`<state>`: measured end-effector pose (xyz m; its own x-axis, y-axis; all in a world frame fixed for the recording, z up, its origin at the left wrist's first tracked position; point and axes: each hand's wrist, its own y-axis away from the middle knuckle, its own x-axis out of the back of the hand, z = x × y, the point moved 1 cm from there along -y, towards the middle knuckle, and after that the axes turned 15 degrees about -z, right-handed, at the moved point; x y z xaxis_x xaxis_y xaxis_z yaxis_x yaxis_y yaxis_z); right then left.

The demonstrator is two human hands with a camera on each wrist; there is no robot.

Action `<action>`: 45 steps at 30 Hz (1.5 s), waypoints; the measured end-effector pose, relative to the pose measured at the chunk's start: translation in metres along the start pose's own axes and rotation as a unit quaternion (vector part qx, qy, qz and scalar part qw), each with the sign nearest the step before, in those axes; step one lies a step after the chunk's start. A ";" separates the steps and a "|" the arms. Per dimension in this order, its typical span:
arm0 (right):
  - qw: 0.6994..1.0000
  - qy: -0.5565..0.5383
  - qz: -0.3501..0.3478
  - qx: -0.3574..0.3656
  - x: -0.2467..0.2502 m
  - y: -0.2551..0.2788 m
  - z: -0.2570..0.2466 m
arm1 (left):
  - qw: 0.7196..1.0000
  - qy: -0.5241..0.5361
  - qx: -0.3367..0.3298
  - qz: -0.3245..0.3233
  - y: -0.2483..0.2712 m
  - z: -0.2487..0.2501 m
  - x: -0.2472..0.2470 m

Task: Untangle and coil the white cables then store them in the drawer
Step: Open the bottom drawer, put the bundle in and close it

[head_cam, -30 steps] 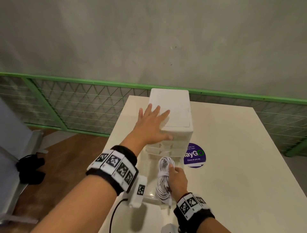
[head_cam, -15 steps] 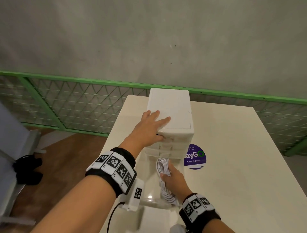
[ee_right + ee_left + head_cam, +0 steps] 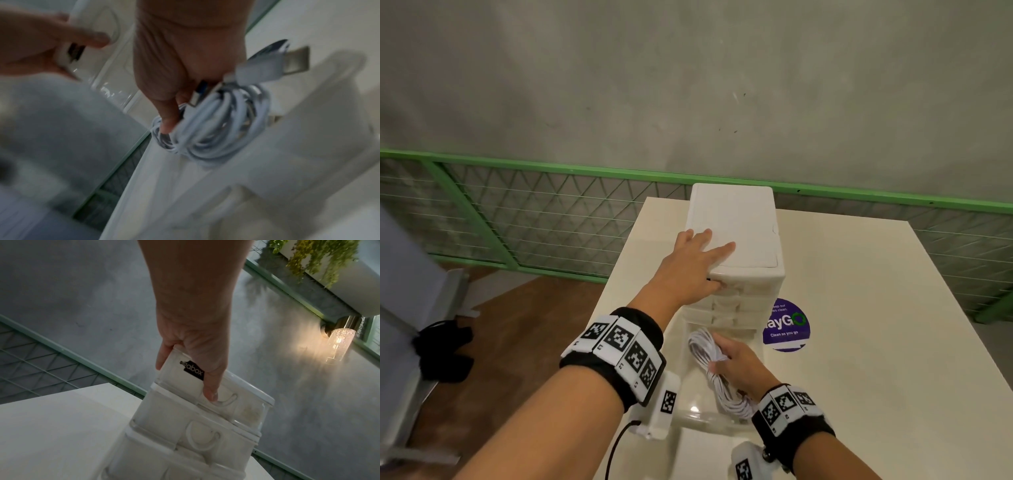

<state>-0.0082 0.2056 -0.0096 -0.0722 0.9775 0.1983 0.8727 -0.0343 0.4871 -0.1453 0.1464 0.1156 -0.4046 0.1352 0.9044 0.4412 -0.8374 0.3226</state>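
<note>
step: storing | change: coiled white cables (image 3: 717, 371), gripped by right hand (image 3: 739, 365), lowered into pulled-out bottom drawer (image 3: 690, 404), apparently not released | left hand (image 3: 693, 263) flattened on drawer unit (image 3: 736, 240), steadying

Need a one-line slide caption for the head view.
Left hand steadies the white drawer unit while right hand lowers the coiled white cables into the open bottom drawer.
</note>
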 end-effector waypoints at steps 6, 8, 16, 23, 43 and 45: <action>0.993 -0.116 0.009 0.021 0.004 -0.005 0.005 | 1.000 -0.006 0.001 0.003 0.000 0.000 0.000; 0.984 -0.179 0.006 0.023 0.003 -0.007 0.008 | 1.000 -0.008 0.002 0.003 0.000 0.000 0.000; 0.897 0.294 0.307 0.124 -0.019 0.001 0.014 | 1.000 -0.005 0.004 0.011 -0.001 0.000 0.000; 0.829 0.529 0.164 0.072 -0.039 -0.009 0.025 | 1.000 -0.010 0.002 0.016 -0.002 0.000 0.000; 0.956 0.290 -0.034 -0.033 0.033 0.017 -0.013 | 1.000 -0.015 0.000 0.021 -0.005 -0.002 -0.001; 0.937 0.333 -0.088 -0.067 0.043 0.025 -0.011 | 1.000 -0.013 0.001 0.024 -0.005 -0.002 -0.001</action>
<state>0.0053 0.2449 0.0201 -0.5333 0.6256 0.5694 0.7541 0.0464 0.6552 -0.1489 0.1495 0.1124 -0.3613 0.1085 0.9261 0.4607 -0.8427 0.2785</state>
